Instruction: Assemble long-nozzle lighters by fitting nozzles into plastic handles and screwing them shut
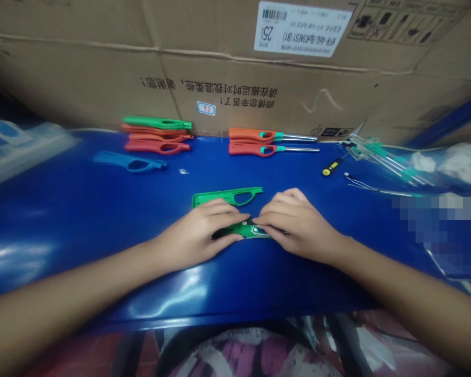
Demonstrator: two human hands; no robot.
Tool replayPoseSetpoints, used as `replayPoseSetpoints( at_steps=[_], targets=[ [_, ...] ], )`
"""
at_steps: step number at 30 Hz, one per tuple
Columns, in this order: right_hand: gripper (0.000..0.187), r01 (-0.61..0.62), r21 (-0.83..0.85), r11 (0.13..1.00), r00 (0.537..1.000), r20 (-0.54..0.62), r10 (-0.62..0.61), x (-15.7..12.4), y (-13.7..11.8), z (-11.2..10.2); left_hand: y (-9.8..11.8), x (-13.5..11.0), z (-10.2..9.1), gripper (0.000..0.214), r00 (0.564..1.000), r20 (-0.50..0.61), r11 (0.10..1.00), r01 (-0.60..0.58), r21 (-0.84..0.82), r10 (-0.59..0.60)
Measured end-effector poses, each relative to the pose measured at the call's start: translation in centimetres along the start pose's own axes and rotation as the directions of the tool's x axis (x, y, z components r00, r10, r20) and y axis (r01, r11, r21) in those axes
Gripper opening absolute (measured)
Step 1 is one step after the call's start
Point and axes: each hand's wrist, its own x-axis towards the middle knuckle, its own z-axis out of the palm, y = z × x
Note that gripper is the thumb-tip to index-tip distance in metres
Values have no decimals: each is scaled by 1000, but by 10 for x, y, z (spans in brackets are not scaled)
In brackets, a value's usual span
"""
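Both hands meet over a green lighter casing half (241, 230) on the blue table. My left hand (198, 228) is closed round its left part, thumb along the near edge and fingers over the far edge. At the casing's right part, my right hand (298, 222) has its fingertips pinched near white wires (255, 230) and a small dark part inside. Whether those fingers grip the wires or the casing is partly hidden. Just beyond my hands lies a second green casing half (227, 197), its hollow side up, with a trigger loop at the right.
Stacked green and red-orange casings (159, 136) lie at the back left, near a blue casing (131, 161) and tiny pins (183, 171). Assembled orange lighters (255, 149), a yellow-black screwdriver (333, 166) and bagged metal tubes (392, 159) lie further right. A cardboard wall (204, 68) stands behind.
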Motion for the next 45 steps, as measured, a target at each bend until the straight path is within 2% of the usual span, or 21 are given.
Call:
replayPoseSetpoints(
  at_steps=[8, 12, 20, 23, 27, 34, 40, 45],
  targets=[
    [23, 4, -8, 1000, 998, 67, -3, -1, 0, -1, 3, 0, 0, 28, 1000, 22, 999, -11, 38, 11],
    [23, -6, -14, 1000, 999, 54, 7, 0, 0, 1, 2, 0, 0, 29, 999, 48, 997, -26, 71, 22],
    [22, -143, 42, 989, 990, -10, 144, 1, -4, -15, 12, -2, -6, 33, 992, 124, 951, -34, 308, -5],
    [18, -79, 83, 993, 996, 38, 76, 0, -5, -19, 15, -2, -8, 32, 992, 129, 934, -32, 357, -15],
    [18, 4, 28, 1000, 995, 103, -7, -2, -5, -14, 15, -2, -10, 33, 992, 128, 918, -34, 395, -18],
    [19, 58, -23, 998, 979, 197, -52, -3, -3, -8, 10, -3, -11, 30, 989, 141, 947, -10, 322, -37],
    [12, -9, 22, 1000, 973, 231, 3, -5, 1, -18, 10, -1, -14, 29, 981, 177, 977, 44, 209, -82],
    [9, -84, 116, 990, 959, 279, 49, -6, 3, -20, 7, -2, -12, 30, 982, 181, 972, 16, 235, -60]
  ],
)
